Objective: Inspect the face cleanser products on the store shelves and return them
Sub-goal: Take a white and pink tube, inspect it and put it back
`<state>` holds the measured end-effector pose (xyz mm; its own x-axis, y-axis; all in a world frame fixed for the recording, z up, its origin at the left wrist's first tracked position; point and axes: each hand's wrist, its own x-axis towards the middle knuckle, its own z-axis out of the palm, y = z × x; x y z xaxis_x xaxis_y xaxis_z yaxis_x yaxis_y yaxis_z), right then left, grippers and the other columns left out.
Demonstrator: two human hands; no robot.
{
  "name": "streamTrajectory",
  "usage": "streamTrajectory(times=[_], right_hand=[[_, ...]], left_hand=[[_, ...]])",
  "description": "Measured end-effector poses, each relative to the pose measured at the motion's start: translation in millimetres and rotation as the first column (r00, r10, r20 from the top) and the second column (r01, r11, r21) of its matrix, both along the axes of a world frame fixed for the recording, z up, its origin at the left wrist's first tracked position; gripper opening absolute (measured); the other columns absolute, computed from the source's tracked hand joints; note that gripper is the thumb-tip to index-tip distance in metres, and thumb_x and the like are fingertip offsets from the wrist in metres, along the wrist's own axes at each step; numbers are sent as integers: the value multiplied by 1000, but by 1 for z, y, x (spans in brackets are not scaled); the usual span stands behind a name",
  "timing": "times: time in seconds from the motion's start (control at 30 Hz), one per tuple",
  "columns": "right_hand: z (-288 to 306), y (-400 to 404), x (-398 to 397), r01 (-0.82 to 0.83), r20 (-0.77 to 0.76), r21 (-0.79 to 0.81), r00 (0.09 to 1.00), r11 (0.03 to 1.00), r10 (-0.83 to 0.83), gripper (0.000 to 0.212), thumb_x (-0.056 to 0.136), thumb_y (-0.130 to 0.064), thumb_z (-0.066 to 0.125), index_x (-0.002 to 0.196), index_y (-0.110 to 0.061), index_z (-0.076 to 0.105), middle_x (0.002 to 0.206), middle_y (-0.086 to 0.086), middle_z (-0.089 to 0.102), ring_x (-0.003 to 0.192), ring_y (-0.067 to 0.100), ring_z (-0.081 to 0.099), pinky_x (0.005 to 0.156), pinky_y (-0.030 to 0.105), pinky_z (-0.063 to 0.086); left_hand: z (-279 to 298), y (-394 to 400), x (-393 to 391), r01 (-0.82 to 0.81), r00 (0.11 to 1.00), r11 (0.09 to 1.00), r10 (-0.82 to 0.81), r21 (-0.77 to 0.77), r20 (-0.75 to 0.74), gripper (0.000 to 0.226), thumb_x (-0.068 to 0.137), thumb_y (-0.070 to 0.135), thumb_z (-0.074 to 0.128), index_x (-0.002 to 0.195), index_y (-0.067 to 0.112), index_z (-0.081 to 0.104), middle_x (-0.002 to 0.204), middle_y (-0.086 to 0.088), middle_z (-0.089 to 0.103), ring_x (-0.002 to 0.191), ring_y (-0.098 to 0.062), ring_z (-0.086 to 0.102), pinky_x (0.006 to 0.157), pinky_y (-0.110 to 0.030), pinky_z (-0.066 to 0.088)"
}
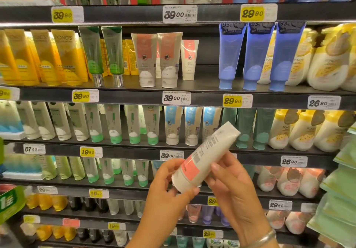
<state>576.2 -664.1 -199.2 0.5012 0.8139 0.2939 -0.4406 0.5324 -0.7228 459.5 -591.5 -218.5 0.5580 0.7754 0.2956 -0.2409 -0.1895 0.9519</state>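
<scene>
- Left hand [169, 186] and right hand [233, 188] both gripped a white-coral cleanser tube [204, 161], barcode side up.
- Yellow tubes [63, 55] read POND'S; tag [176, 98] read 39.00.

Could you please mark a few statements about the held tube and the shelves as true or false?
1. Both hands hold the white and coral tube. True: the left hand grips its cap end and the right hand its middle.
2. The held tube stands upright. False: it is tilted, crimped end up and to the right.
3. Matching coral tubes stand on the shelf with the blue tubes. True.
4. The price tag under the coral tubes reads 19.90. False: it reads 39.00.
5. The right wrist is bare. False: it wears a bracelet.
</scene>
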Motion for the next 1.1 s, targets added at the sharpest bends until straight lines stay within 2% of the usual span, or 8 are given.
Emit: streamTrajectory(times=[0.17, 0.27, 0.4, 0.53, 0.67, 0.87, 1.0, 1.1], right_hand=[[3, -2, 1, 25, 75, -30, 997, 999, -23, 54, 68, -10, 68, 121, -11, 55, 107, 10, 65, 97, 19, 63, 78, 30, 55], [5, -3, 2, 37, 82, -36, 996, 999, -34, 58, 66, -8, 70, 122, -12, 54, 107, 10, 67, 97, 21, 65, 78, 32, 56], [8, -4, 2, 100, 109, -58, 990, 993, -93, 56, 70, 1, 72, 121, -14, 54, 106, 7, 70, 94, 19, 67, 74, 29, 56], [10, -2, 2, 170, 124, -82, 979, 982, -159, 63, 59, -10, 71, 120, -14, 54, 101, 4, 72, 93, 17, 69, 71, 27, 56], [10, 7, -1, 180, 90, -98, 981, 979, -172, 59, 58, -12, 72, 114, -14, 57, 99, 7, 72, 91, 21, 70, 71, 30, 58], [21, 40, -10, 188, -23, -131, 981, 973, -192, 54, 61, -16, 70, 111, -10, 53, 103, 13, 71, 92, 25, 70, 72, 33, 58], [42, 56, 1, 219, 101, -183, 974, 958, -203, 56, 59, -25, 70, 110, -11, 53, 110, 14, 67, 100, 27, 67, 86, 42, 53], [58, 63, 13, 203, 217, -199, 963, 959, -159, 63, 56, -29, 72, 114, -17, 51, 109, 7, 67, 96, 21, 69, 78, 35, 55]], left_hand=[[2, 0, 0, 148, 984, 957, -118, -250, 132, 63, 46, 3, 82, 104, 10, 59, 98, -7, 73, 87, -21, 68, 72, -28, 54], [5, -3, 0, 283, 946, 860, -177, -424, 271, 54, 55, -3, 72, 106, 3, 55, 96, -18, 72, 77, -23, 69, 62, -27, 57], [8, -6, 0, 365, 912, 766, -180, -529, 369, 60, 59, 6, 74, 114, -7, 52, 99, -24, 69, 77, -27, 69, 64, -33, 59], [12, -11, 1, 375, 906, 700, -137, -607, 401, 85, 30, 23, 96, 101, -4, 60, 100, -28, 67, 77, -31, 69, 61, -37, 58], [16, -9, -3, 399, 896, 661, -134, -636, 424, 50, 68, 24, 75, 105, -3, 56, 96, -30, 66, 74, -35, 67, 57, -38, 58], [32, 15, -3, 369, 903, 721, -129, -586, 409, 50, 71, 25, 64, 109, -4, 53, 99, -27, 68, 76, -30, 69, 61, -34, 58], [47, 36, 7, 321, 922, 797, -139, -512, 363, 47, 64, 27, 70, 100, 1, 52, 95, -22, 71, 81, -27, 71, 65, -32, 57], [59, 49, 18, 311, 931, 855, -187, -414, 313, 40, 68, 26, 69, 94, 2, 50, 90, -20, 72, 80, -25, 71, 69, -29, 57]])
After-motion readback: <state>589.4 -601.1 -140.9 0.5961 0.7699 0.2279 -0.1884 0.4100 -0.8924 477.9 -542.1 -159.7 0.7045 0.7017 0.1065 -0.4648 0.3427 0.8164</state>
